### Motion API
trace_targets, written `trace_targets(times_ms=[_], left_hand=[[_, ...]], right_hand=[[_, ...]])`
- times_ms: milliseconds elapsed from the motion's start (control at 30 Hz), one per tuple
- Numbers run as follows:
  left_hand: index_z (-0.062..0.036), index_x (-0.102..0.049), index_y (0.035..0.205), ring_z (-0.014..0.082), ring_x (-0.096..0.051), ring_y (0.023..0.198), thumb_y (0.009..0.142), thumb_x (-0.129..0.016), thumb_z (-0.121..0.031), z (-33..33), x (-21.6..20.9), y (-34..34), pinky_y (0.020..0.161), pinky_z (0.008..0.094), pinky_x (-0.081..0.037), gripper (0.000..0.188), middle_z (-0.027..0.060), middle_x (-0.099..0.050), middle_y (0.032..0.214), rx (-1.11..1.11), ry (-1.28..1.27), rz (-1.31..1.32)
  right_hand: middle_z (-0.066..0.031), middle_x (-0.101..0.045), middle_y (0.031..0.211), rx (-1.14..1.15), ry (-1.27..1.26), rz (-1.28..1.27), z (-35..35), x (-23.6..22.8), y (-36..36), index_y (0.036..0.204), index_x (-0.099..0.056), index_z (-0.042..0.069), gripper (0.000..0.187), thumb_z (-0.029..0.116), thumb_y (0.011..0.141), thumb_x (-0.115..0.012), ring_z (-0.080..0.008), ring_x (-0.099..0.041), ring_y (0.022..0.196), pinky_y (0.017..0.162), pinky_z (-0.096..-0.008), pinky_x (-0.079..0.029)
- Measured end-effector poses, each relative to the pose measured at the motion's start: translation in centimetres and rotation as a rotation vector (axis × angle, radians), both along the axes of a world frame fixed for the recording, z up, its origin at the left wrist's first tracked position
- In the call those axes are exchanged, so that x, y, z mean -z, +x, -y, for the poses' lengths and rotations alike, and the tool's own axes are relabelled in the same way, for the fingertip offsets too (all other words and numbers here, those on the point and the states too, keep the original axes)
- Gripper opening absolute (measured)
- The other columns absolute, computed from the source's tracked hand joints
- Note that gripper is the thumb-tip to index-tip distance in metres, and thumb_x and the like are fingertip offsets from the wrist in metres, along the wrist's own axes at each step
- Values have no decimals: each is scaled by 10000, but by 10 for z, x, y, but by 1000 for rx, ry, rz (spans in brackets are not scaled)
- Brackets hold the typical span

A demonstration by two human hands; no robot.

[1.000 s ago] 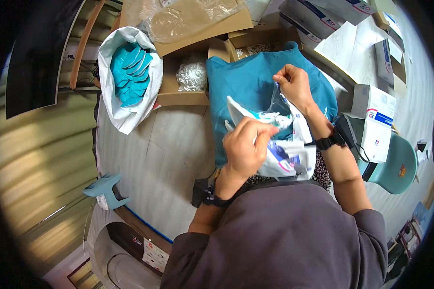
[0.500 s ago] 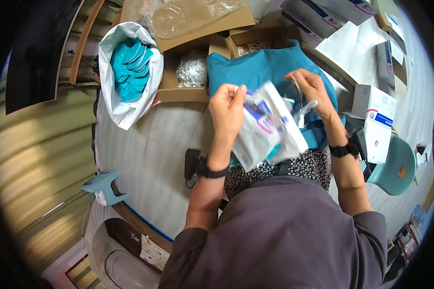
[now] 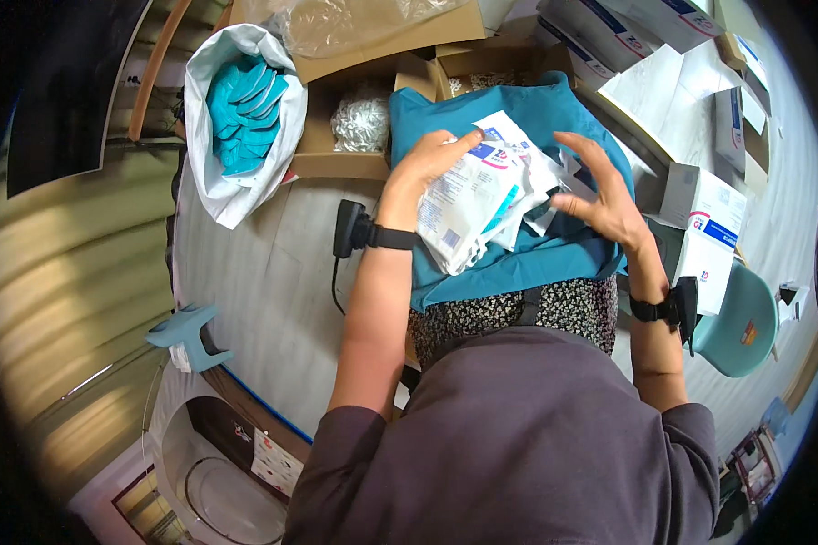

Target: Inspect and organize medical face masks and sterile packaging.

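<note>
White plastic packets (image 3: 468,195) with blue and pink print are gathered over the teal cloth (image 3: 600,173) on my lap. A strip of teal shows between them. My left hand (image 3: 424,166) grips the upper left edge of the packets, its thumb lying across the top one. At their right end my right hand (image 3: 607,202) is open, thumb and fingers spread apart, with crumpled clear wrapping close by the fingertips. Whether the right fingertips touch it I cannot tell.
Beyond my left hand stands a white sack (image 3: 291,123) of flat teal pieces (image 3: 245,118). Ahead are cardboard boxes (image 3: 336,166), one holding a bundle of clear plastic (image 3: 362,121). White printed cartons (image 3: 709,222) and a teal chair (image 3: 745,318) stand at the right.
The packets have come down onto the cloth from a tilted, raised position. My right hand has let go of the clear wrapping and opened. My left hand keeps its hold.
</note>
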State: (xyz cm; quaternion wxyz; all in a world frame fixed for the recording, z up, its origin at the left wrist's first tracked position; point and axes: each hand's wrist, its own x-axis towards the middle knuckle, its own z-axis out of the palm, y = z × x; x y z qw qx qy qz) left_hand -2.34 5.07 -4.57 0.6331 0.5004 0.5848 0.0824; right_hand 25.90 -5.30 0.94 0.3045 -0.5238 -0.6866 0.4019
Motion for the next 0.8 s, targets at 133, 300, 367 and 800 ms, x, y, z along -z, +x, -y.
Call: trace_targets(times_ms=[133, 300, 367, 800], left_hand=[[51, -679, 1021, 181, -677, 825, 900, -699, -464, 0, -20, -12, 717, 294, -530, 530, 117, -714, 950, 14, -141, 175], [72, -504, 1317, 179, -636, 1049, 888, -757, -336, 5, 3, -23, 859, 283, -531, 644, 146, -637, 1207, -54, -240, 482], [50, -458, 1369, 182, -620, 1113, 916, -724, -283, 8, 13, -22, 925, 298, -524, 622, 158, -606, 1261, -30, -342, 557], [10, -598, 1237, 182, -706, 900, 949, -665, -248, 15, 28, -29, 792, 329, -602, 392, 118, -700, 1090, -84, -792, 645]], right_hand=[[-186, -421, 1480, -54, 298, 181, 13, -17, -18, 1424, -471, 95, 888, 298, 646, -849, -373, -421, 1349, 1118, -463, -340], [-148, -538, 1345, -251, 564, 309, 36, -4, -32, 1321, -555, 91, 670, 163, 688, -764, -311, -559, 1171, 982, -447, -437], [-99, -609, 1193, -283, 697, 313, 43, 15, -42, 1173, -628, 83, 477, 124, 706, -715, -260, -610, 1015, 865, -416, -472], [-184, -540, 1251, -217, 374, 147, 14, -35, -46, 1315, -563, 58, 676, 229, 701, -786, -375, -513, 1150, 975, -467, -424]])
